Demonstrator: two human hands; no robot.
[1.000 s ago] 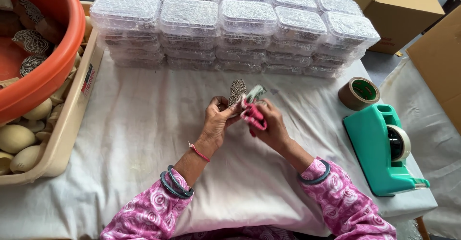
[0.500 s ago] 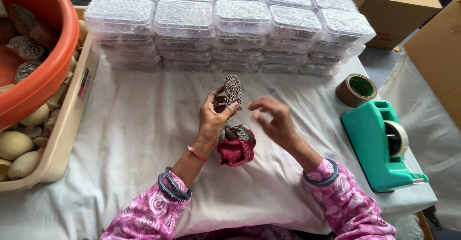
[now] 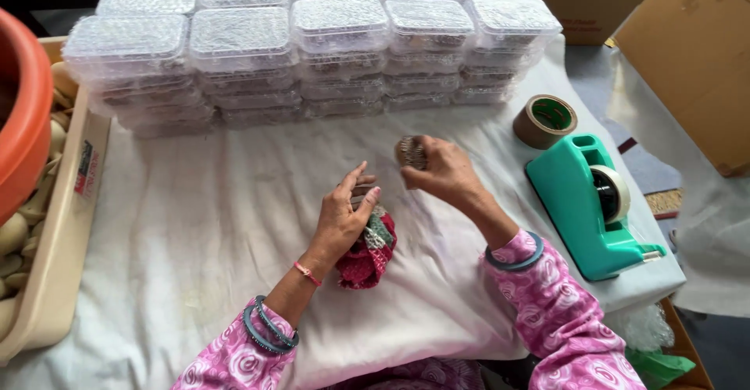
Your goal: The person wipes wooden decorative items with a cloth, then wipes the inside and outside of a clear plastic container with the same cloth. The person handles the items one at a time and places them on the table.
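My left hand point(image 3: 346, 215) rests with fingers spread on a small red cloth pouch point(image 3: 367, 251) lying on the white cloth point(image 3: 203, 226) near the front middle. My right hand point(image 3: 443, 171) is raised just right of it, fingers pinched on a small silvery patterned piece point(image 3: 410, 153). Both arms wear pink patterned sleeves and bangles.
Stacks of clear plastic lidded boxes point(image 3: 312, 42) line the back of the table. A teal tape dispenser point(image 3: 592, 203) and a brown tape roll point(image 3: 544, 121) sit at right. An orange tub point(image 3: 19, 117) and a beige tray point(image 3: 58, 234) of pale rounded items stand at left. Cardboard boxes point(image 3: 695, 54) stand beyond.
The silvery piece passed from my left hand to my right hand. The red pouch has come down onto the cloth, with my left hand lowered onto it.
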